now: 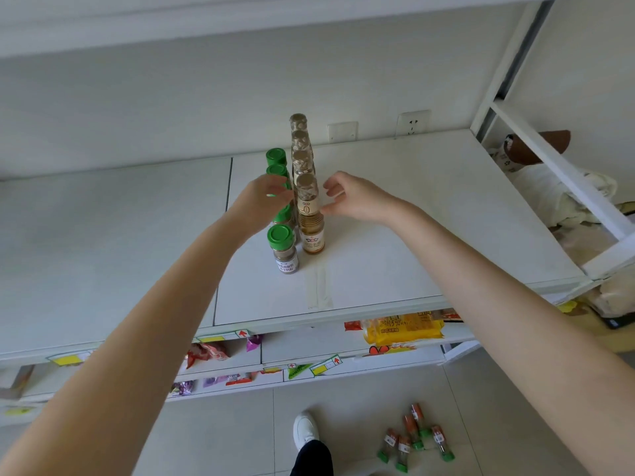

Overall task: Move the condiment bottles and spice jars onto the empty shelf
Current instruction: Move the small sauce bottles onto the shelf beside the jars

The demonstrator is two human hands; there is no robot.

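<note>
**Two rows on the white shelf, one hand at each side**

On the flat white shelf board [429, 214] stand two straight rows, close beside each other and running from the front toward the wall. The left row is made of small glass spice jars with round green plastic caps [282, 247]. The right row is made of tall glass condiment bottles with brownish round caps [306, 187], and a shorter glass jar with a gold ribbed lid [312, 235] stands at its front. All of them are upright.

The left hand [263, 202] lies over the middle of the green-capped row. Its fingers are bent over one green cap and a little green shows between them, but it cannot be told if they really clamp the jar. The right hand [354, 197] is at the right side of the bottle row with the fingers apart and loosely curved, holding nothing. Its thumb tip is just beside the bottles, at the level of the gold lid.

More jars are not on the shelf yet: a few small glass jars with green caps and orange labels [414, 436] lie on the grey tiled floor, near a white shoe [304, 428]. On the lower shelf there is a yellow plastic food packet [403, 329], and a white wall socket [412, 123] sits behind the board.
</note>
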